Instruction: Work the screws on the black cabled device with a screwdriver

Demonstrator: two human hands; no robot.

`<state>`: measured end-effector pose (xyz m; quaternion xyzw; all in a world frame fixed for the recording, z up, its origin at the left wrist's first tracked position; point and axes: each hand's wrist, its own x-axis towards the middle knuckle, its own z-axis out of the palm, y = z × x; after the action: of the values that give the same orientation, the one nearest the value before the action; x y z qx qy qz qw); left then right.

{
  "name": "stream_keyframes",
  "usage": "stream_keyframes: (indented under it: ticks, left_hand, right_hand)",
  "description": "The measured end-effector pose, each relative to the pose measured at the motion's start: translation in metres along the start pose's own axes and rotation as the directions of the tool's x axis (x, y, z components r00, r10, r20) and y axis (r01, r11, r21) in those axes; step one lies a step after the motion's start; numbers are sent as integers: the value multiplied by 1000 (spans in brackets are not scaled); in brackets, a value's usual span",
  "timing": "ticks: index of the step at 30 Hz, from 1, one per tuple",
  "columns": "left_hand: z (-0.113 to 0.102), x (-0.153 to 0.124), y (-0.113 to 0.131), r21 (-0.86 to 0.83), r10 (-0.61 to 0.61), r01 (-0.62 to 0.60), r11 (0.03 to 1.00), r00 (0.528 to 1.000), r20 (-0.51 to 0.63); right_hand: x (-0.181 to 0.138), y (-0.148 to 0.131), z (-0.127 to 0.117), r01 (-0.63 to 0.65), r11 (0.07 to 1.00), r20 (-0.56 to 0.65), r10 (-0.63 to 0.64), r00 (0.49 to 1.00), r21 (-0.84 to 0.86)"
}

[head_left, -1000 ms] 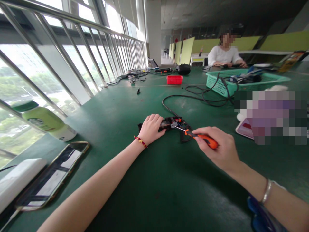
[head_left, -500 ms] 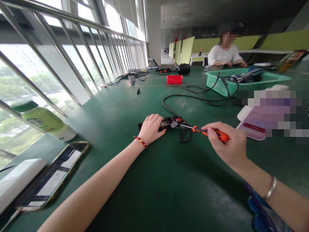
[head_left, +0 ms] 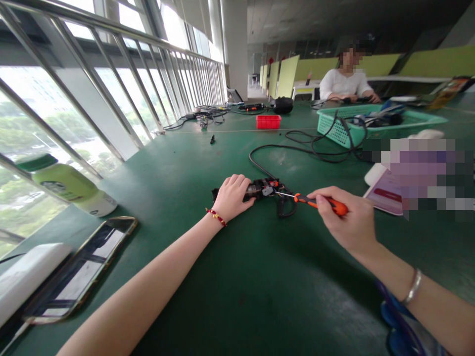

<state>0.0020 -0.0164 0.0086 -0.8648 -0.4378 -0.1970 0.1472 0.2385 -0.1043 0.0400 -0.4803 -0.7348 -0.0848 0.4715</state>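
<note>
A black device with exposed inner parts [head_left: 255, 189] lies on the green table, a black cable running from its far side. It looks like an opened power tool, but its exact kind is unclear. My left hand [head_left: 233, 198] is closed over its left part and holds it against the table. My right hand [head_left: 347, 217] grips the handle of an orange and black screwdriver [head_left: 321, 202]. The screwdriver's thin shaft points left, its tip at the device's right part beside a grey piece and some wires. Whether the tip sits on a screw is too small to tell.
Beyond the device stand a small red basket [head_left: 268, 122] and a teal basket [head_left: 345, 133] with cables. A phone [head_left: 81, 272] and a green bottle [head_left: 70, 185] are at left, near the railing [head_left: 111, 99]. Across the table sits a person in white [head_left: 343, 85].
My right hand and the screwdriver have shifted slightly to the left, the tip moving a little further into the device. My left hand and the device stay in place.
</note>
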Motion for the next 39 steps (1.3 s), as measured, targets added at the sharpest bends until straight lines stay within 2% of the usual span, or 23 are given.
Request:
stream_keyframes:
  ticks: [8,14,16,20,26,31,36,39]
  left_hand:
    - [0,0,0,3,2,-2,1000,1000,1]
    - [0,0,0,7,2,-2,1000,1000,1]
    - [0,0,0,7,3,-3,1000,1000,0]
    - [-1,0,1,5,4,-4,1000,1000,-3]
    - [-1,0,0,-14,-1,1,1000,1000,1]
    - [0,0,0,-5,2,-2,1000,1000,-1]
    - [0,0,0,6,3,-3,1000,1000,-5]
    - [0,0,0,3,2,-2,1000,1000,-3]
  right_hand:
    - [-1,1,1,-62,998,9,61,998,30]
    - [-1,3,5,-42,992,-114,56,992,120]
    - [-1,2,4,-68,990,-89,79,993,122]
    - [-2,1,3,-145,981,36,142,989,130]
    - [-4,5,7,-44,986,-146,68,987,159]
    - [-4,3,6,-116,987,-3,117,993,109]
    - [-4,4,7,-41,987,-140,63,988,155]
    - [-4,5,7,-67,988,-102,82,991,137]
